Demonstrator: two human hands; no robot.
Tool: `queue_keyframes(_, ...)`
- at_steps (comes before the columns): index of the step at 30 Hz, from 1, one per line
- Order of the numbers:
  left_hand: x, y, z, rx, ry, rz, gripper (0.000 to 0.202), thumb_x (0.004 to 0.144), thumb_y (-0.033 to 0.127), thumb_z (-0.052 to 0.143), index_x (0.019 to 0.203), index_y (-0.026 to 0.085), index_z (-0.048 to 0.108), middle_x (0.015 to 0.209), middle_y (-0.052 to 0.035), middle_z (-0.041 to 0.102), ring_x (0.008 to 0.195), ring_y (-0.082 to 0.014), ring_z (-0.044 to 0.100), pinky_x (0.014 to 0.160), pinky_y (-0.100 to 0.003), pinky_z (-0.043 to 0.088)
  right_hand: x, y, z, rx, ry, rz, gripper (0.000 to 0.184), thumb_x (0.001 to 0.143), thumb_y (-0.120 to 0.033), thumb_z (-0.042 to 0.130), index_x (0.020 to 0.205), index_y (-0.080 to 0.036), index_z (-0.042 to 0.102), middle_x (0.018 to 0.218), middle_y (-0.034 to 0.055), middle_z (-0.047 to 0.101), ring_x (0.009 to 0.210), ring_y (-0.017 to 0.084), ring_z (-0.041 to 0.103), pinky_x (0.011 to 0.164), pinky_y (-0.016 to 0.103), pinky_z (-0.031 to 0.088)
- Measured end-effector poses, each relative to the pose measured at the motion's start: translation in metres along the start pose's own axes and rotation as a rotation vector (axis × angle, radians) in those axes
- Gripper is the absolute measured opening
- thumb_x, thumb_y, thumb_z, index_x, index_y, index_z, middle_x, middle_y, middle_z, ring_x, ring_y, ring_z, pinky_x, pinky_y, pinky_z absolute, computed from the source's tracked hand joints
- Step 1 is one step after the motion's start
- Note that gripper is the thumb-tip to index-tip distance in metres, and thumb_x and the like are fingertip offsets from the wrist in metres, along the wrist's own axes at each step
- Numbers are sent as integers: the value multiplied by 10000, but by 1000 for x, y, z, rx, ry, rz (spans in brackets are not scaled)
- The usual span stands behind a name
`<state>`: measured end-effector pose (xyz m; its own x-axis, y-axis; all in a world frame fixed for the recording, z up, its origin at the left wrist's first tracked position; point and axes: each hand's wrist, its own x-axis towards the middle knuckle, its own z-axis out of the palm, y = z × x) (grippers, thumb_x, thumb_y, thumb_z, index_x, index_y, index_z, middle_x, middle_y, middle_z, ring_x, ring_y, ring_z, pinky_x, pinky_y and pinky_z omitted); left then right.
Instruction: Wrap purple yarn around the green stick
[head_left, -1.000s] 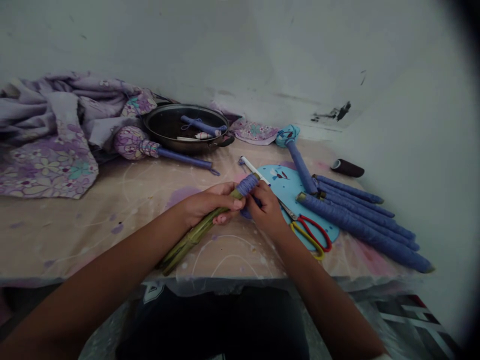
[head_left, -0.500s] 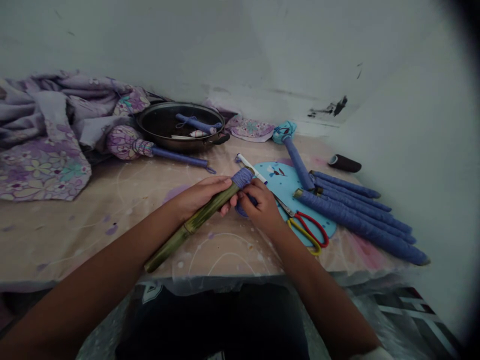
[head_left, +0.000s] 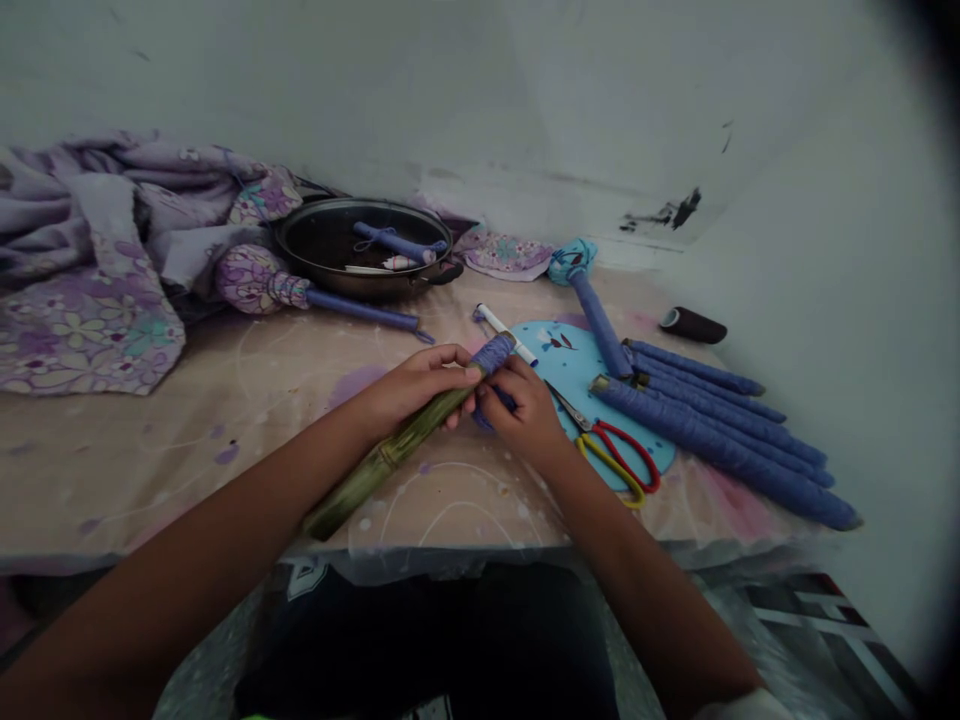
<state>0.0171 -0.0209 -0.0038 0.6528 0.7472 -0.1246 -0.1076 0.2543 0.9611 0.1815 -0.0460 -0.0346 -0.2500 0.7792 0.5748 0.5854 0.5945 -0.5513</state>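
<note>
My left hand (head_left: pixel 412 390) grips a green bamboo stalk (head_left: pixel 390 450), which slants down toward the table's front edge. Blue thread (head_left: pixel 493 352) is wound tightly around its upper end. My right hand (head_left: pixel 525 410) sits beside that wrapped end, with its fingers closed on blue thread. A small wad of the thread (head_left: pixel 484 420) shows below the fingers, partly hidden. Just beyond the hands lies a white pen-like tube (head_left: pixel 506 335). Red-and-yellow-handled scissors (head_left: pixel 611 460) rest close to my right hand on a light blue round board (head_left: pixel 577 365).
Several thread-wrapped blue sticks (head_left: pixel 712 430) lie at the right. A dark pan (head_left: pixel 322 240) holding more blue pieces stands at the back, beside floral cloth (head_left: pixel 82 320). A dark spool (head_left: pixel 694 325) stands near the wall (head_left: pixel 525 100). The table's front edge (head_left: pixel 450 548) runs close to my body.
The bamboo stalk has turned in my left hand, and its lower end has swung left compared with a second ago. My right hand stays at the wrapped end.
</note>
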Motion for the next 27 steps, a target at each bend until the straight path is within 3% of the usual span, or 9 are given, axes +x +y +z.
queue_keyframes(8,-1,1,-1,38,1,-17,208,801,350,467,788,146,510,636,0,579,428,-60,517,395,-159,388,0,0,0,-8,35,22,119,790,-231,485,732,-204,584,805,39,544,804,160,536,750,317,443)
queue_keyframes(18,-4,6,2,100,-10,-9,237,848,322,368,694,157,442,557,23,490,363,-34,401,380,-170,320,-4,3,4,-256,55,32,142,795,-266,469,770,-211,597,886,70,559,840,196,519,740,343,433)
queue_keyframes(22,-4,5,3,79,-68,-5,187,814,355,458,833,171,427,568,48,471,357,-25,375,377,-163,312,-4,3,4,-335,77,9,140,794,-257,467,769,-205,594,883,81,559,842,210,508,723,352,429)
queue_keyframes(27,-3,2,3,78,-53,-24,232,777,249,519,924,190,349,573,56,511,353,-41,417,373,-161,326,-2,4,3,-318,79,13,142,799,-258,461,788,-209,593,886,83,549,855,219,495,736,372,421)
